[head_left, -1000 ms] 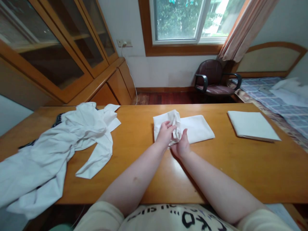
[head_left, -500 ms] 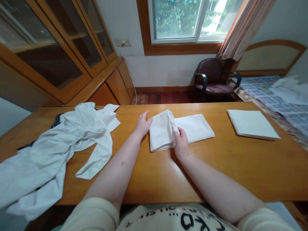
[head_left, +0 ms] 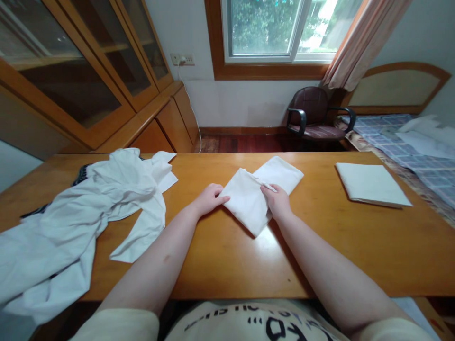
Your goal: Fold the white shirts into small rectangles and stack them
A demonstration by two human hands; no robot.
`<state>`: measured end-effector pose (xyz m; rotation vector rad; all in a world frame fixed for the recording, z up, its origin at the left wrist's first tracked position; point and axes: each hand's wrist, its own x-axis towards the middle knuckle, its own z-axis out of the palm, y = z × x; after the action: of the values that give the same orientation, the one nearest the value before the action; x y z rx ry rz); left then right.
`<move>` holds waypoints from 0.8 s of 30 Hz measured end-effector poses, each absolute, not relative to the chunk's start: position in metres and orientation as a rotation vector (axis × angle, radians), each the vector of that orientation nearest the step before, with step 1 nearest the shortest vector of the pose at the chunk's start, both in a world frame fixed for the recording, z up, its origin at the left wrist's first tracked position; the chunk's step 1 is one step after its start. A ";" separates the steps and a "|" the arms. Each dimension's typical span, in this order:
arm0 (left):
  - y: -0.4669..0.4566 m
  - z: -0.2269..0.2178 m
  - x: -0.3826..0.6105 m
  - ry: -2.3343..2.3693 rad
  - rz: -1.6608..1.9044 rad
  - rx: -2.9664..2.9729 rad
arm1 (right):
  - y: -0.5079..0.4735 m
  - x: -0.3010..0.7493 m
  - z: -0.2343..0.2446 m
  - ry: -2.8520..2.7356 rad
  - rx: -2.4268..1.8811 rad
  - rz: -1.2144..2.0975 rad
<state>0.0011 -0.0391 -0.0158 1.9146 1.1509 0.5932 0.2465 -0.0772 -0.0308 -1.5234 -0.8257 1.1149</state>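
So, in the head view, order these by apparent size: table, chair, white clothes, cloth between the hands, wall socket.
Largest to smallest:
1. Table
2. White clothes
3. Cloth and chair: too close to rank, the chair being farther off
4. Wall socket

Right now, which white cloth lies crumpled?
The large heap on the left; the middle cloth, held by the right hand, and the rightmost cloth are folded.

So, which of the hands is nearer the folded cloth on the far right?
Right. The right hand holds the middle cloth, left of the folded cloth; the left hand, at the middle cloth's left corner, is farther left.
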 end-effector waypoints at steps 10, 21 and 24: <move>-0.114 -0.008 0.019 0.907 0.441 1.673 | -0.083 0.281 -0.029 -1.283 -1.717 0.848; -0.125 -0.016 0.040 1.439 0.321 1.702 | -0.078 0.294 -0.035 -1.442 -1.883 0.570; -0.132 -0.012 0.046 1.532 0.184 1.774 | -0.079 0.293 -0.036 -1.421 -1.864 0.595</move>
<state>0.0463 -0.1323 -0.0118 1.7739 1.5319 0.1844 0.2933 -0.0788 -0.0356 -1.8644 -1.4212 0.5947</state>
